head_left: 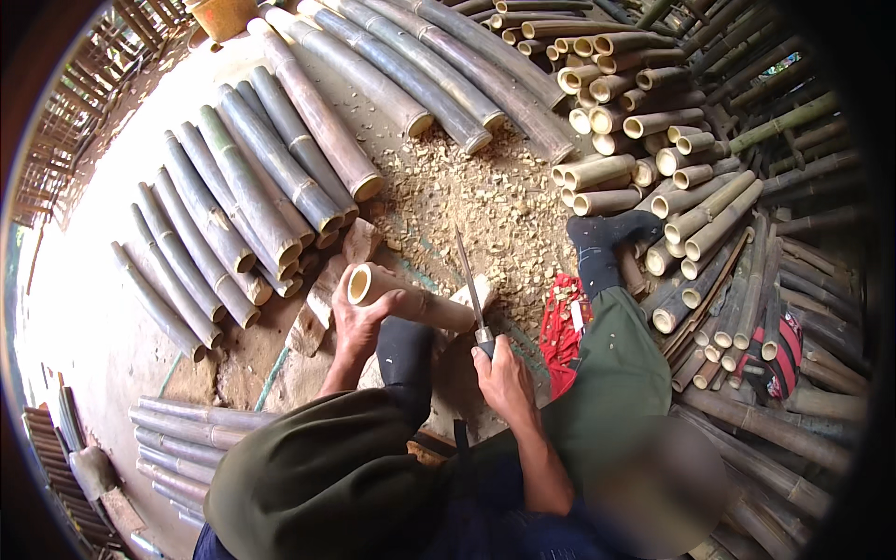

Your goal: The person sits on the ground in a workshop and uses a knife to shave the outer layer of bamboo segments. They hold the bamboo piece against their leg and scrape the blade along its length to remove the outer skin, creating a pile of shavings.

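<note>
My left hand (359, 313) is wrapped round the near-left end of a short bamboo tube (425, 306), whose hollow, pale cut end faces up and left. The tube lies tilted in front of my knee, its far end close to a pale block of wood (474, 291). In my right hand (505, 378) is the dark handle of a long knife (469, 271). Its narrow blade points away from me, up past the tube's right end; I cannot tell whether it touches the tube.
Pale wood chips (504, 215) cover the ground ahead. Long bamboo poles (308, 103) lie at the far left and back. Cut bamboo tubes (644, 121) are stacked at the right. A red bag (562, 327) lies beside my right leg (611, 350). An orange bucket (222, 17) stands at the back.
</note>
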